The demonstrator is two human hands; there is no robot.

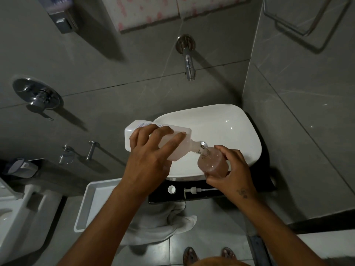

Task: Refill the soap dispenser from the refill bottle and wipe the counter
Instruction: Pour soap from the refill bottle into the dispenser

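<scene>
Over the white basin [221, 120], the left hand [151, 160] is wrapping fingers and thumb around the refill bottle [134, 135], holding it tipped almost flat; its long axis is running from upper left down to lower right, with the neck pointing at the right hand [233, 173]; the right hand is closing around the soap dispenser [212, 163], a small clear bottle of pinkish liquid, leaning its open mouth up and left to meet that neck; the two openings are touching or very nearly touching just beside the basin's drain [203, 144], and I cannot tell whether liquid is flowing; the pour seems to be turning on keeping these two mouths lined up, since any slip would be sending soap into the basin; the right hand is nearer the joint, the left hand sitting further back on the bottle's body; near the front, on the black counter [159, 198], the refill cap [171, 189] and the pump head [192, 191] with its long tube are lying side by side, just beside the right wrist; a white cloth [163, 219] is hanging below the counter's edge, likely for wiping; a white tray [92, 198] is sitting to the left under the left forearm; a wall tap [189, 68] is projecting above the basin, well apart from the hands.
</scene>
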